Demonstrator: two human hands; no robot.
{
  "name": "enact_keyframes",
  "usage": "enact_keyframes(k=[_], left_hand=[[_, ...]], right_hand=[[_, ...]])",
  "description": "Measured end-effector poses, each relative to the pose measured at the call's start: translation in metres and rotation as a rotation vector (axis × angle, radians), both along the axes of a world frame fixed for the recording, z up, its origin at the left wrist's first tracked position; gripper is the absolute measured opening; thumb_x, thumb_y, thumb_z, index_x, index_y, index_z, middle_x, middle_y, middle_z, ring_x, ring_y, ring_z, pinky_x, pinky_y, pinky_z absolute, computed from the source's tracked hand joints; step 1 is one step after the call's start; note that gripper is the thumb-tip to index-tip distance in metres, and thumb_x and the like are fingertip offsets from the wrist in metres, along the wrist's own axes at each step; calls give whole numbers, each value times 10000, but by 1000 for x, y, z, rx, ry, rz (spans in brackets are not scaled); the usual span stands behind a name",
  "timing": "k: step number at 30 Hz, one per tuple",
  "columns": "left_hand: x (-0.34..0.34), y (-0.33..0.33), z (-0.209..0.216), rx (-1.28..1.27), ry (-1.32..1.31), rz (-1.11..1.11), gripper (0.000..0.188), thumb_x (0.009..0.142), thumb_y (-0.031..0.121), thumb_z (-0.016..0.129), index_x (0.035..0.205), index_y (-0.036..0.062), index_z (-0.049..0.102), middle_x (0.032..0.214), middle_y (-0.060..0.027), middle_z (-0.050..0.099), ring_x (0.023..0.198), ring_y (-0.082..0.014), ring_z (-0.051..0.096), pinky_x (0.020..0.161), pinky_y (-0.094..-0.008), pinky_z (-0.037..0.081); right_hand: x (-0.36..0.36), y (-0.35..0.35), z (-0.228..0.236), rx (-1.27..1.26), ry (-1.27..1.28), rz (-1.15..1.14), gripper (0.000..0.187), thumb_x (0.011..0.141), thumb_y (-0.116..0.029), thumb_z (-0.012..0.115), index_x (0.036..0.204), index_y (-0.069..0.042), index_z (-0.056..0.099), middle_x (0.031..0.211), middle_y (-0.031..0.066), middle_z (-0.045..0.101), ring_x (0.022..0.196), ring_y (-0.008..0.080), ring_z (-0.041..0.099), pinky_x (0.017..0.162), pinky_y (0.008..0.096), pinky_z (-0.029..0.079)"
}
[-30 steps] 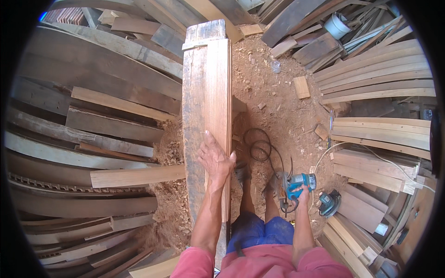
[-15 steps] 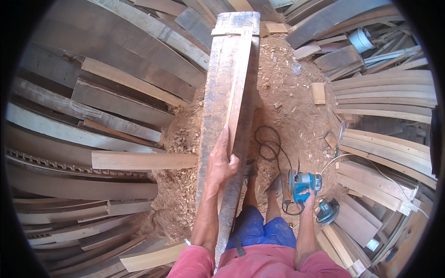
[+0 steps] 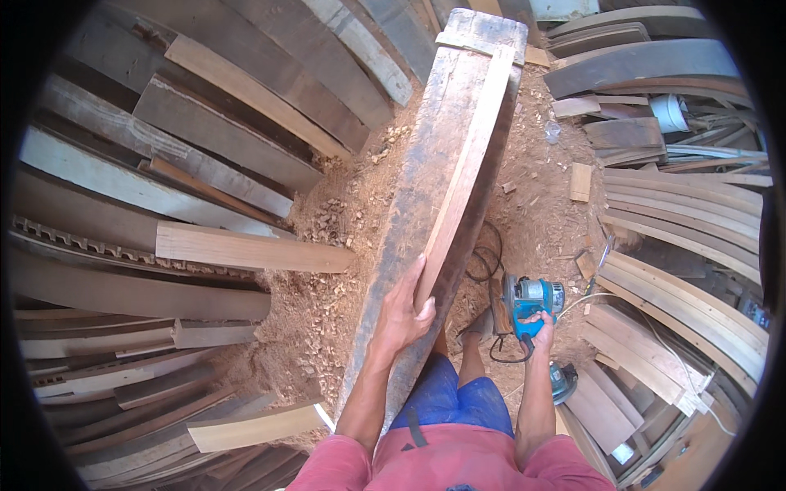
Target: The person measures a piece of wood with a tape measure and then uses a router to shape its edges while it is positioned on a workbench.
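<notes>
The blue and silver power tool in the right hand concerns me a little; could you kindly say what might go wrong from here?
The blue and silver power tool has a black cord looping beside the person's legs, which might snag. Only the left hand grips the long, narrow, pale wooden board, so it could shift.
</notes>
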State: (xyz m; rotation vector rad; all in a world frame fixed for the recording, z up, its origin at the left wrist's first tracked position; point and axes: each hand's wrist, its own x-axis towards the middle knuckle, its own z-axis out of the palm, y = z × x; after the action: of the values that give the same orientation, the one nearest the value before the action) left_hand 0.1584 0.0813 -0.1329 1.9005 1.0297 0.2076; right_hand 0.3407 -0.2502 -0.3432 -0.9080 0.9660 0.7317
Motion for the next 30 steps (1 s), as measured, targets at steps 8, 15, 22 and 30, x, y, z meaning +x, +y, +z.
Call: enact_keyframes(k=[8,15,22,30], left_hand=[[-65,-29,-2,-214,84,41,863,821,135,733,1575,2,334,1454,-293,540,1356,-446,531,1154,-464,430],[-46,-65,-15,96,66,-130,986,736,64,681,1603,-49,227,1557,-402,313,1452,-586,319,1220,-614,286],[-39,-76,-16,166,129,-153,1022,707,34,698,1606,-54,221,1549,-429,290,1446,-624,292,1223,-615,276],[-31,-76,-11,148,138,-152,968,722,43,671,1580,-93,246,1516,-436,331,1445,-622,291,1219,-632,267]], right_hand=[[-11,21,9,-32,61,20,127,985,-157,582,869,-122,544,686,-13,553,594,138,552,622,310,531],[-27,6,-13,-71,44,34,157,978,-178,593,840,-126,540,679,-9,556,605,139,559,632,334,502],[-39,17,-8,-66,23,7,111,990,-128,570,883,-123,544,701,8,546,628,154,570,622,341,517],[-40,9,-22,-60,-42,3,131,988,-155,570,872,-106,537,686,27,542,626,182,569,626,367,538]])
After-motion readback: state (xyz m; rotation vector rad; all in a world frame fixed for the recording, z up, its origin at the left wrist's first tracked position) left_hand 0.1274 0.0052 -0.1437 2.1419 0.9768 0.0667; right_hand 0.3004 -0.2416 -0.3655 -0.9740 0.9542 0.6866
